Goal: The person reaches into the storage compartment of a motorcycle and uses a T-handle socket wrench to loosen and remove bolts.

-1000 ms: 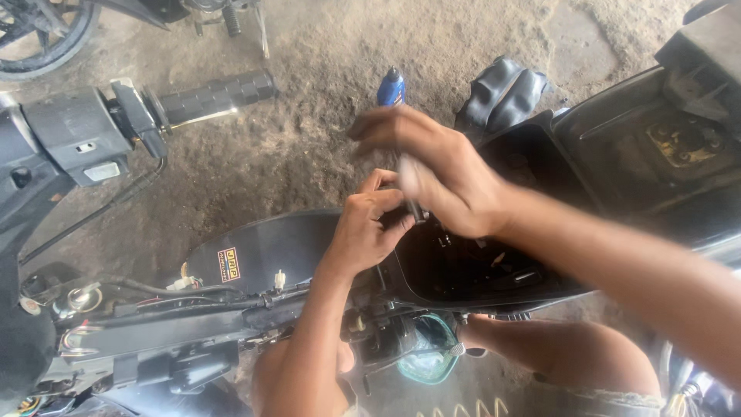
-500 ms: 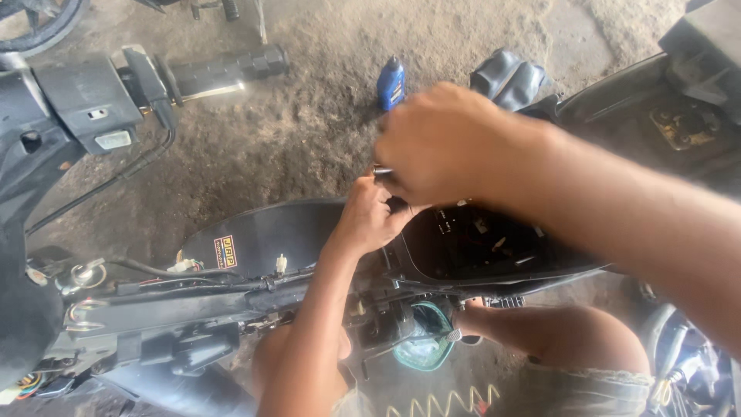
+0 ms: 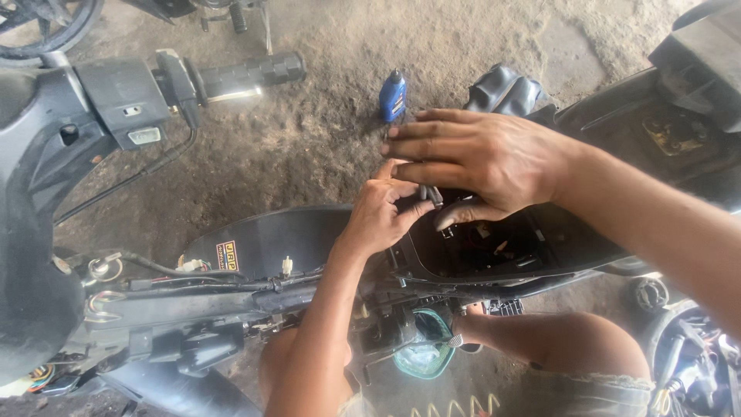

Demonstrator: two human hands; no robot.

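Head view, looking down on a stripped scooter (image 3: 255, 255) on a dirt floor (image 3: 340, 123).

Left hand (image 3: 382, 212): reaching up from below, fingers curled shut, pinching a small dark part (image 3: 429, 193) at the front rim of the open black compartment (image 3: 494, 247). Kind of part too small to tell.

Right hand (image 3: 482, 158): coming in from the right, laid flat over the same spot, fingers stretched leftward and close together, thumb tucked under toward the part. Fingertips just above the left hand, touching or nearly so. Grip of the thumb on the part hidden; impossible to tell.

Compartment: at centre, between the two forearms, with small fittings and wires inside.

Blue bottle (image 3: 393, 96): upright on the floor, just beyond the right fingertips, apart from them.

Handlebar grip (image 3: 251, 73): upper left, pointing right, with switch housing (image 3: 123, 96) beside it.

Frame tube and wiring (image 3: 193, 297): left of the left forearm, with a small white connector (image 3: 286, 266) standing on it.

Knees (image 3: 571, 347): lower right, under the compartment. Greenish pedal or cover (image 3: 424, 351) between the legs.
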